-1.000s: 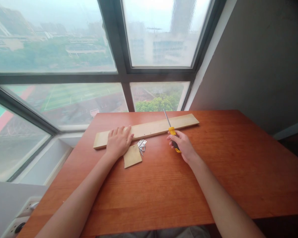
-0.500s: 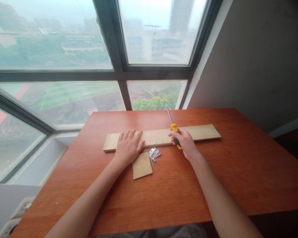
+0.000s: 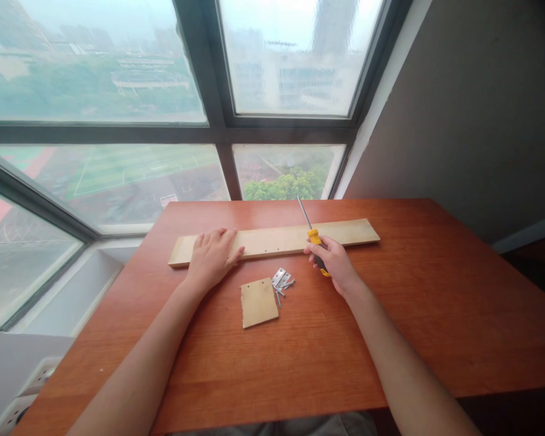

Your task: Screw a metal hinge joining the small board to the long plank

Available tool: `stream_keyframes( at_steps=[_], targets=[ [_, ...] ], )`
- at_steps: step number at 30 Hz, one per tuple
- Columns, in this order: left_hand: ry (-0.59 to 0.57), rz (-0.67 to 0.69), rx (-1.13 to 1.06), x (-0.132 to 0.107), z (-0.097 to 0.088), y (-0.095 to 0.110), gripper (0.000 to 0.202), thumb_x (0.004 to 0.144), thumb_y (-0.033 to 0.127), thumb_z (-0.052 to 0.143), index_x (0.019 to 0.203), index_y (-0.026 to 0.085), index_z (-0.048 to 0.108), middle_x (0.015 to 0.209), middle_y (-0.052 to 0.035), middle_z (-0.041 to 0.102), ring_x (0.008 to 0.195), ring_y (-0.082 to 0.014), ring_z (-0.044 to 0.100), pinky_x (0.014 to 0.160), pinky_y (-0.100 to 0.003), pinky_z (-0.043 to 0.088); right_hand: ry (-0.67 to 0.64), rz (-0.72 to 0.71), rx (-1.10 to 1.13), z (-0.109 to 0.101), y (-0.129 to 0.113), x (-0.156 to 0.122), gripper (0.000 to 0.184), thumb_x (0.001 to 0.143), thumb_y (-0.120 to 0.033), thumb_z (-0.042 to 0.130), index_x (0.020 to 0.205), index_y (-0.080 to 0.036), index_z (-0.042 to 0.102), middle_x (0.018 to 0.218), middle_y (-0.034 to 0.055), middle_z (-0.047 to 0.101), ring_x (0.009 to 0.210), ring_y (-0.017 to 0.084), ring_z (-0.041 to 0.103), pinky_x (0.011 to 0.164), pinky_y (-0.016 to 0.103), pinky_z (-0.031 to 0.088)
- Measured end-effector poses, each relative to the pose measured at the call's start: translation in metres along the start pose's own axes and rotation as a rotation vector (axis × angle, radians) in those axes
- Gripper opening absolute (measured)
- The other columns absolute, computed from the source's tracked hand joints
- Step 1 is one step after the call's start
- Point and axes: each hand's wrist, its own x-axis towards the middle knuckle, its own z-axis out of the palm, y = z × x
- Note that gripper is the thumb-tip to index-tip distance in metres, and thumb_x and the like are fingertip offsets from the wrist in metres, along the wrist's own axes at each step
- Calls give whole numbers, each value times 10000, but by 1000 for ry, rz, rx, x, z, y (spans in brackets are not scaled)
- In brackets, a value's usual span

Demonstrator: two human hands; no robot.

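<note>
A long pale wooden board lies across the far part of the reddish-brown table. My left hand rests flat on the board's left part, fingers stretched out. My right hand is closed round the yellow-and-black handle of a screwdriver, whose metal shaft points away over the board. Between my hands lie a small square wooden piece and a little heap of metal hinges and screws.
A large window with dark frames stands right behind the table. A grey wall closes the right side. A white power strip lies low at the left, beside the table's edge.
The long board has slid to the left and a little away under my left hand. My left hand has come off the small wooden piece. My right hand keeps the screwdriver.
</note>
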Motion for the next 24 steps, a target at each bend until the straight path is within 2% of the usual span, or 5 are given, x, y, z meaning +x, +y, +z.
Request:
stream_keyframes(
  at_steps=[4,10,14,17,24],
  targets=[
    [71,80,-114,-6,-14,14,431,939,405,435,1305,192,519,1330,-141,508,1183,-304,488,1026,-456,362,-7,4,-10,0,-1,-1,314,709,-353,674,953,-168,601,782,13,664,565,85,519,483,204,410],
    [-244,458,-415,-24,-36,68,272,885,328,582,1143,247,609,1092,-71,597,996,-223,570,864,-346,469,-4,15,-23,0,0,-1,325,703,-359,678,954,-170,596,781,8,663,562,83,516,488,207,409],
    [-339,509,-479,-33,-26,89,250,766,247,713,1004,232,637,1021,-49,580,868,-187,572,790,-302,472,-13,20,-34,1,0,-1,322,702,-365,680,946,-172,597,783,12,667,570,86,520,491,208,406],
    [-338,544,-532,-32,-13,95,259,846,212,616,1104,233,629,1020,-59,586,861,-173,573,797,-289,469,-21,19,-38,2,0,-2,326,705,-374,678,944,-168,596,773,12,662,574,88,520,493,210,406],
    [-252,515,-438,-30,-2,109,174,922,255,510,1027,246,647,1046,-66,586,906,-194,572,802,-321,478,-19,19,-52,3,-2,-5,324,709,-376,674,943,-168,594,761,7,656,571,90,519,497,214,407]
  ],
)
